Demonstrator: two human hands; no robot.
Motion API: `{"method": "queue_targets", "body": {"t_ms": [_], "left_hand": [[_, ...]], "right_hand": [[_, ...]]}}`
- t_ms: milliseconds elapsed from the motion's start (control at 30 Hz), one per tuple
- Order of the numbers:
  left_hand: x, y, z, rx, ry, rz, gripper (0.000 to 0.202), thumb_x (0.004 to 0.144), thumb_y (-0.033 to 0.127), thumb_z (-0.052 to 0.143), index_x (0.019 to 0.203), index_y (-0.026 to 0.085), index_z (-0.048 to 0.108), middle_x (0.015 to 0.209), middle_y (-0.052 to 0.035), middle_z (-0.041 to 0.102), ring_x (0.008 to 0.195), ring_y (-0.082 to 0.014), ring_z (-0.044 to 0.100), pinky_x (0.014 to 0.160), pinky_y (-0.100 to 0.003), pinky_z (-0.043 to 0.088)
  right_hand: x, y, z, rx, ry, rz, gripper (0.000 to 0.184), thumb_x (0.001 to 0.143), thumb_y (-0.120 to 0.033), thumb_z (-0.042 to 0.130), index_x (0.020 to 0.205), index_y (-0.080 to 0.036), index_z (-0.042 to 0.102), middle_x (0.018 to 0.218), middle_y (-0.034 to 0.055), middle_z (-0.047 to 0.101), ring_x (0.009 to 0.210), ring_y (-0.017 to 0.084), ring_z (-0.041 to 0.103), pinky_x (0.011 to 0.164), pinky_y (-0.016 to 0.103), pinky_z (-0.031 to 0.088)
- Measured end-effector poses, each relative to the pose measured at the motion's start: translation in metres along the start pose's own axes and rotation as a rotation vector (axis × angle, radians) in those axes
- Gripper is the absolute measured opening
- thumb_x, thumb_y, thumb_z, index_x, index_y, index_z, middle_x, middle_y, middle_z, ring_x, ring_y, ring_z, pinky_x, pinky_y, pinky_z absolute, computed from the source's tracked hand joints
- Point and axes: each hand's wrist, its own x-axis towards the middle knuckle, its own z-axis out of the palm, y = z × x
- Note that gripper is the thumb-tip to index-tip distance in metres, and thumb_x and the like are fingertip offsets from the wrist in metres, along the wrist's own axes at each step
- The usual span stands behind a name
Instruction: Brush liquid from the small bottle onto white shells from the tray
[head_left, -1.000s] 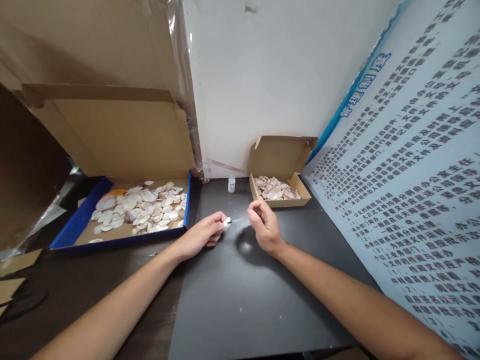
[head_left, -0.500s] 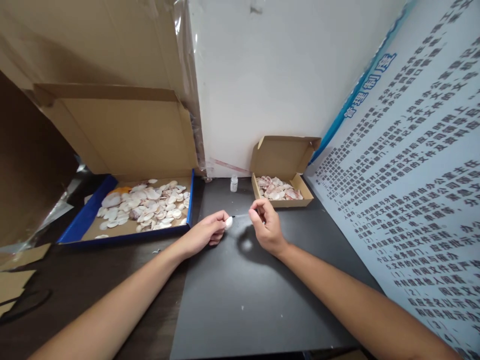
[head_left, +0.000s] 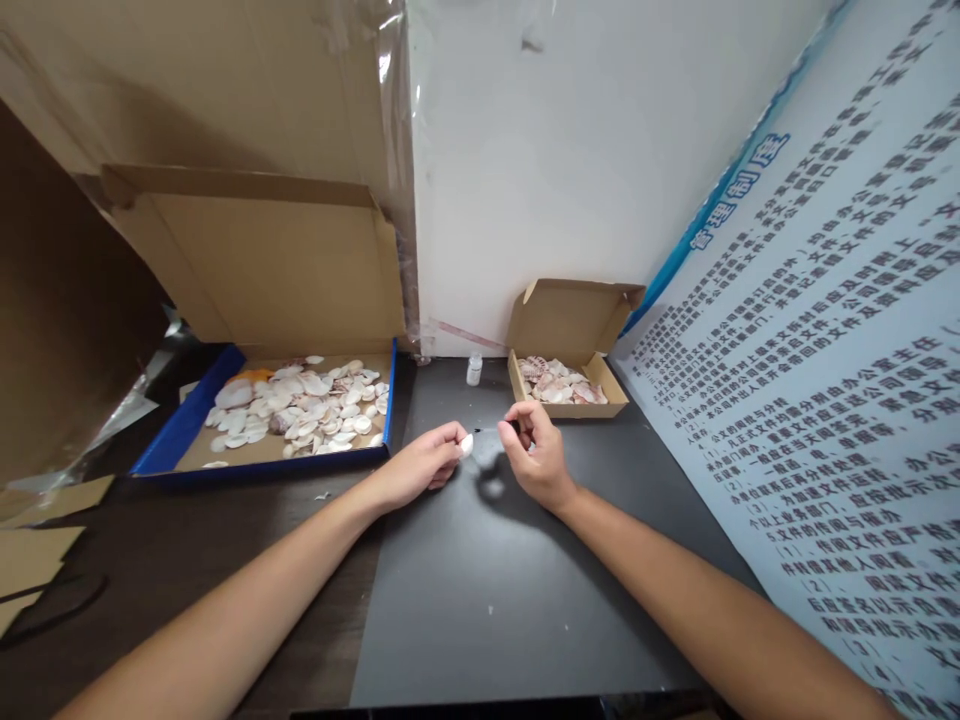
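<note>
Between the thumb and fingers of my left hand [head_left: 425, 465] is a small white seashell [head_left: 466, 446]. My right hand [head_left: 537, 455] is closed on a small brush [head_left: 489, 430] with a thin pale stem and a dark tip. That tip points left at the shell, with a narrow gap between them. A dark end of the brush shows among my right fingers. Behind both hands stands a small clear bottle [head_left: 474, 370] with a whitish label.
On the left, a blue-edged cardboard box [head_left: 262, 465] holds many shells [head_left: 307, 405]. A smaller brown box [head_left: 577, 410] with shells stands back right. A white wall [head_left: 465, 200] rises behind; a printed panel [head_left: 810, 380] borders the right. Cardboard pieces [head_left: 37, 550] lie far left.
The brush tip has come away from the shell's edge, leaving a small gap. Both hands keep their grips. The whole view has shifted slightly.
</note>
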Motion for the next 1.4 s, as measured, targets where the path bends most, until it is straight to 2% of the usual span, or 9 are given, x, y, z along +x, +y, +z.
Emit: {"method": "queue_targets", "body": {"t_ms": [67,200,333,433,533,833,967,1067,1400], "left_hand": [[0.0004,-0.0012,0.0,-0.003,0.0,0.01,0.024,0.076,0.036,0.055,0.08,0.02,0.037,0.056,0.0102,0.025,0.047,-0.0028,0.021,0.045,-0.018,0.017],[0.0021,-0.0047,-0.0011,0.012,-0.001,0.047,0.026,0.078,0.039,0.056,0.08,0.02,0.039,0.058,0.0102,0.027,0.046,-0.0025,0.022,0.044,-0.017,0.019],[0.0033,-0.0065,-0.0018,0.03,-0.006,0.064,0.028,0.079,0.041,0.057,0.08,0.02,0.04,0.058,0.01,0.028,0.046,-0.0025,0.023,0.043,-0.017,0.021],[0.0027,-0.0057,-0.0016,0.042,-0.005,0.062,0.027,0.08,0.042,0.056,0.08,0.02,0.04,0.057,0.0101,0.027,0.045,-0.0026,0.023,0.043,-0.017,0.021],[0.0018,-0.0045,-0.0012,0.065,-0.002,0.067,0.028,0.08,0.042,0.056,0.08,0.019,0.041,0.057,0.0098,0.029,0.045,-0.0027,0.025,0.043,-0.017,0.022],[0.0015,-0.0037,-0.0012,0.097,-0.008,0.073,0.025,0.079,0.038,0.057,0.078,0.019,0.042,0.056,0.0097,0.029,0.045,-0.0029,0.027,0.043,-0.017,0.024],[0.0018,-0.0044,-0.002,0.111,-0.006,0.082,0.023,0.079,0.037,0.056,0.077,0.019,0.043,0.054,0.0095,0.032,0.044,-0.0033,0.031,0.044,-0.017,0.026],[0.0021,-0.0054,-0.0027,0.112,-0.004,0.089,0.022,0.079,0.036,0.055,0.077,0.019,0.043,0.052,0.0095,0.033,0.044,-0.0038,0.032,0.044,-0.017,0.026],[0.0039,-0.0082,-0.0033,0.021,0.009,0.102,0.02,0.076,0.032,0.057,0.077,0.019,0.042,0.053,0.0104,0.033,0.041,-0.0029,0.033,0.04,-0.015,0.032]], "right_hand": [[0.0001,0.0,-0.0003,0.031,-0.012,-0.002,0.005,0.09,-0.025,0.05,0.089,-0.021,0.049,0.062,-0.0055,0.038,0.052,0.01,0.035,0.05,0.023,0.03],[-0.0003,-0.002,-0.0011,-0.02,-0.017,-0.002,0.007,0.087,-0.025,0.054,0.086,-0.021,0.049,0.058,-0.0071,0.034,0.048,0.009,0.03,0.047,0.023,0.026],[-0.0004,-0.0041,-0.0018,-0.02,-0.031,-0.027,0.005,0.089,-0.025,0.051,0.086,-0.02,0.049,0.061,-0.0057,0.038,0.05,0.01,0.034,0.049,0.023,0.029],[-0.0005,-0.0046,-0.0025,-0.068,-0.016,-0.015,0.008,0.087,-0.026,0.055,0.085,-0.021,0.049,0.059,-0.0067,0.034,0.049,0.01,0.032,0.047,0.024,0.028],[-0.0002,-0.0042,-0.0038,-0.051,-0.019,-0.011,0.008,0.088,-0.027,0.052,0.085,-0.021,0.049,0.06,-0.0058,0.037,0.05,0.01,0.034,0.048,0.024,0.03],[0.0022,-0.0026,-0.0059,-0.022,-0.054,0.007,0.009,0.09,-0.028,0.051,0.085,-0.02,0.049,0.061,-0.0051,0.039,0.052,0.011,0.036,0.051,0.024,0.031],[0.0016,-0.0031,-0.0053,-0.068,-0.008,0.024,0.012,0.091,-0.03,0.05,0.084,-0.02,0.049,0.061,-0.0053,0.039,0.051,0.01,0.035,0.05,0.024,0.03],[0.0005,-0.004,-0.0047,-0.072,-0.057,-0.001,0.011,0.091,-0.029,0.049,0.085,-0.02,0.05,0.062,-0.0046,0.041,0.052,0.01,0.037,0.051,0.024,0.032],[0.0018,-0.0037,-0.0052,-0.11,-0.044,-0.018,0.009,0.09,-0.028,0.051,0.084,-0.021,0.05,0.059,-0.0059,0.038,0.05,0.01,0.035,0.049,0.023,0.031]]}}
